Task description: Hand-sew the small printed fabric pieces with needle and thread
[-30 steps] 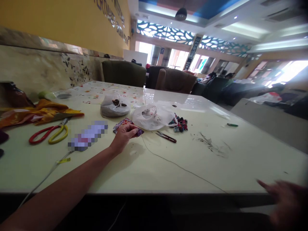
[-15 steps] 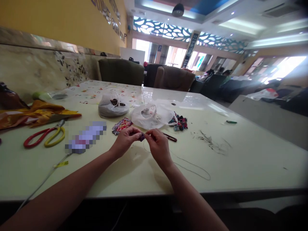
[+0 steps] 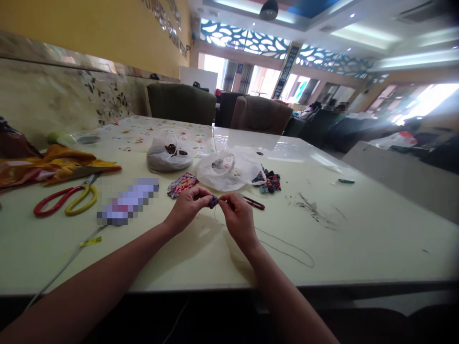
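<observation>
My left hand (image 3: pixel 188 205) pinches a small folded scrap of patterned cloth (image 3: pixel 213 201) just above the pale table (image 3: pixel 358 239). My right hand (image 3: pixel 238 217) meets it from the right, fingers pinched at the scrap's edge; a needle cannot be made out. A dark thread (image 3: pixel 283 246) trails from my hands and loops over the table to the right. Small red-handled snips (image 3: pixel 253 203) lie just behind my right hand. A flat floral cloth piece (image 3: pixel 182 184) rests behind my left hand.
Two white plastic bags (image 3: pixel 165 155) (image 3: pixel 229 172) sit further back, with a pile of cloth scraps (image 3: pixel 270 181) beside them. Red and yellow scissors (image 3: pixel 64 200), orange cloth (image 3: pixel 53 165) and a measuring tape (image 3: pixel 64 265) lie at the left. Thread clippings (image 3: pixel 315 212) litter the right. Armchairs stand behind the table.
One second ago my left hand lay on the floral cloth and my right was low at the table's edge. Both hands have since come together on the small scrap; the thread now loops closer.
</observation>
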`<action>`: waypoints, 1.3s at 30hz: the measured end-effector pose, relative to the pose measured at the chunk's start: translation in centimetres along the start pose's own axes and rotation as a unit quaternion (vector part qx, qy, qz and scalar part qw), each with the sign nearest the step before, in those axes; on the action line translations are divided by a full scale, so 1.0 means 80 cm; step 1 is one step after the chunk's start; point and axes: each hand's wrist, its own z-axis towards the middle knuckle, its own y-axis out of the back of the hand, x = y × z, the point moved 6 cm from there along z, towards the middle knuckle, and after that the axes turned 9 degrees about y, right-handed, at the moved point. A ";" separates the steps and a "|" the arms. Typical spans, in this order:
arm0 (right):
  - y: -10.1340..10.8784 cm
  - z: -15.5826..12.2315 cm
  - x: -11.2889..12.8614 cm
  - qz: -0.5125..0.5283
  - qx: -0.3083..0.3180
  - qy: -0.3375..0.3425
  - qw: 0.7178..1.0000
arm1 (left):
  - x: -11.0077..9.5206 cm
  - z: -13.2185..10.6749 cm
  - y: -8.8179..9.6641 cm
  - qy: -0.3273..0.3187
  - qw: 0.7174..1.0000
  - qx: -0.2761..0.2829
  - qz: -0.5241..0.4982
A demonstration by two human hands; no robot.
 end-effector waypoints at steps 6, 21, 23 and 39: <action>-0.002 -0.004 -0.004 0.022 0.001 -0.017 1.000 | 0.000 0.000 -0.001 0.001 1.000 0.008 -0.001; -0.004 -0.004 -0.021 0.108 -0.009 -0.071 0.992 | 0.010 0.002 -0.005 0.066 0.993 0.054 -0.079; -0.005 -0.004 -0.022 0.110 -0.008 -0.077 0.991 | 0.010 0.002 -0.004 0.063 0.994 0.055 -0.074; -0.012 -0.008 -0.023 0.097 0.025 -0.073 0.992 | 0.005 -0.002 -0.008 0.033 0.998 0.045 -0.027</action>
